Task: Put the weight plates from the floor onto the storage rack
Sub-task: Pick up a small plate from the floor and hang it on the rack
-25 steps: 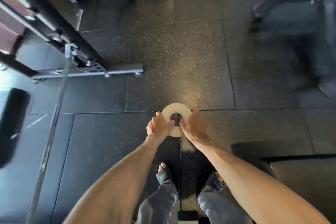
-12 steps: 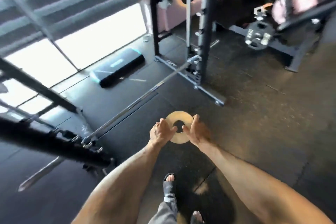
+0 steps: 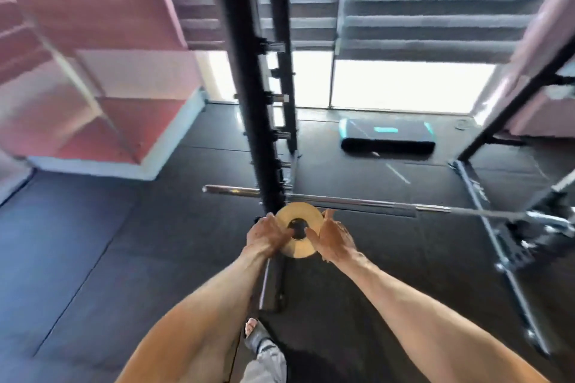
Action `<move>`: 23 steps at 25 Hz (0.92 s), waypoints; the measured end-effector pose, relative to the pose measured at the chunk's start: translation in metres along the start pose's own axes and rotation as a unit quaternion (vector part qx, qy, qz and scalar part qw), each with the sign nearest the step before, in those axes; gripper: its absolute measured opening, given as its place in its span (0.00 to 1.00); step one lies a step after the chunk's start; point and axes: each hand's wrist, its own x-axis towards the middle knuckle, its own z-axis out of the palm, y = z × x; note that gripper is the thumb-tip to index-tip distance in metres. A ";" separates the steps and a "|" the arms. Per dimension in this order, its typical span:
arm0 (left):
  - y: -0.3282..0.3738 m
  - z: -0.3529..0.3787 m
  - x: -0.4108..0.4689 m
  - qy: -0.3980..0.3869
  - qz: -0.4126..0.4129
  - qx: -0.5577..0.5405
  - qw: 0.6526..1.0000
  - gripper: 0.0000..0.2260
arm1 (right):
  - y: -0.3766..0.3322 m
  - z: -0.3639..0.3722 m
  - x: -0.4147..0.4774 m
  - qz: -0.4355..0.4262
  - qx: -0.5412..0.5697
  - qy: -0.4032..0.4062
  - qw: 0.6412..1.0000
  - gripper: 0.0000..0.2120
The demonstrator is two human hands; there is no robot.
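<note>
Gripping the plate (image 3: 297, 211) at its 9 o'clock edge, the left hand (image 3: 264, 238) lays its thumb across the tan face toward the centre hole; its fingers are hidden behind the disc. The right hand (image 3: 334, 241) holds the 3 o'clock edge, with the thumb on the face beside the hole and the fingers fairly straight, pointing to 12 o'clock. Both arms are extended forward.

Plate position: held clear of the floor (image 3: 93, 242), face toward the camera, directly in front of the foot of the black post (image 3: 249, 87). The post rises from the plate toward 12 o'clock and carries a row of short pegs on its right side. Whether the plate touches the post cannot be told.

Surroundings:
- Barbell (image 3: 357, 204) — lies across the floor just behind the plate, running from 9 to 3 o'clock.
- Base rail (image 3: 273, 283) — extends from the post toward 6 o'clock, under the hands.
- Step (image 3: 387, 137) — black with teal marks, at 1 o'clock, well apart from the plate.
- Foot (image 3: 253, 333) — in an open sandal, at 6 o'clock.
</note>
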 end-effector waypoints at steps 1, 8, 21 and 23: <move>-0.024 -0.014 0.007 0.014 -0.024 -0.009 1.000 0.27 | -0.021 0.017 0.011 -0.020 -0.007 -0.019 1.000 0.36; -0.194 -0.109 0.075 0.064 -0.127 -0.064 0.988 0.27 | -0.181 0.138 0.082 -0.130 -0.068 -0.116 0.982 0.31; -0.404 -0.307 0.244 0.159 -0.151 -0.156 0.963 0.19 | -0.470 0.288 0.239 -0.153 -0.030 -0.181 0.971 0.18; -0.433 -0.323 0.269 0.176 -0.129 -0.188 0.958 0.16 | -0.500 0.313 0.261 -0.119 0.054 -0.200 0.971 0.21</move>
